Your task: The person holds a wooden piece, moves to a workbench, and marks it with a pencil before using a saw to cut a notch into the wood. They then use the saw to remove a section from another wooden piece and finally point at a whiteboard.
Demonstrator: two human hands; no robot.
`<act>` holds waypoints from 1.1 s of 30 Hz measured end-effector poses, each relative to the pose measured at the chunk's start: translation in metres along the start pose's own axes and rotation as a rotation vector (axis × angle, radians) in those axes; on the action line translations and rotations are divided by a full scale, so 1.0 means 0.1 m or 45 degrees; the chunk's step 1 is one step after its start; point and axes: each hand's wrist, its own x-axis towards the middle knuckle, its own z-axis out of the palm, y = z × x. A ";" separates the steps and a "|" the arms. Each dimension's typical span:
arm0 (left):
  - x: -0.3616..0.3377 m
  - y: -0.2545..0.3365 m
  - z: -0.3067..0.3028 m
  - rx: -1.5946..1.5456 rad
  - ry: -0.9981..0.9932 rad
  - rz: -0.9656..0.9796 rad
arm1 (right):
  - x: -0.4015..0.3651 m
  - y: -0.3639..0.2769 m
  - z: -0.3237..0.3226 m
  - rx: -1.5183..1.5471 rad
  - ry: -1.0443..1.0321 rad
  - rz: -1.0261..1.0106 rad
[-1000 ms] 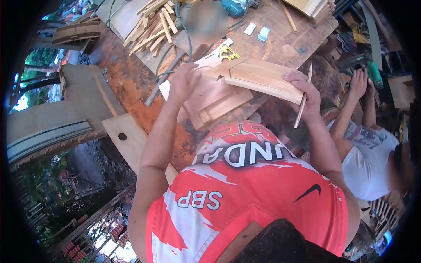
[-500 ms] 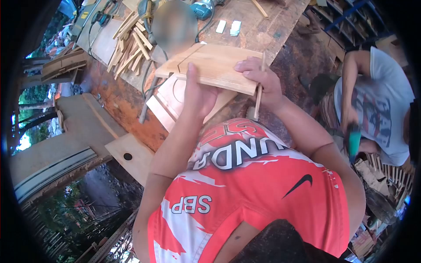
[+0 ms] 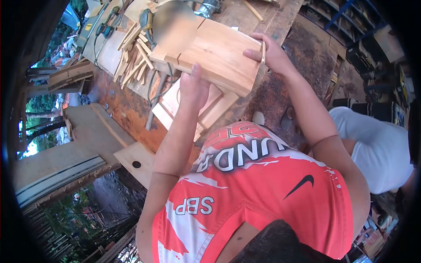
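Looking down past our red jersey, we hold one wooden board (image 3: pixel 217 55) raised above the workbench (image 3: pixel 127 103), with one of our two hands at each end. Our left hand (image 3: pixel 193 87) grips the near-left edge with the thumb over the top face. Our right hand (image 3: pixel 272 52) clasps the right end, fingers curled onto the face, and pins one thin wooden stick (image 3: pixel 263 48) against that end. The board is pale, thick and smooth, its long near edge turned toward us, with a short dark cut at the far-left edge. Beneath it lie flat wood panels (image 3: pixel 208 109) — overlapping, so we cannot count them. To their left is bare rust-brown bench top, then a loose heap of wood strips (image 3: pixel 131 59), too many to count. One plank with a single round hole (image 3: pixel 137 164) juts past the bench's near edge. One co-worker's white shirt (image 3: pixel 377 149) sits near our right elbow.
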 end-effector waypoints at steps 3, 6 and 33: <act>0.00 0.02 -0.05 0.107 0.020 -0.024 | -0.03 -0.14 -0.04 -0.044 -0.142 0.082; 0.00 0.03 -0.09 0.084 0.058 0.007 | -0.14 -0.14 0.03 -0.057 -0.038 -0.059; -0.04 0.15 -0.18 -0.062 0.187 0.287 | -0.65 -0.42 0.33 -0.387 0.188 -1.203</act>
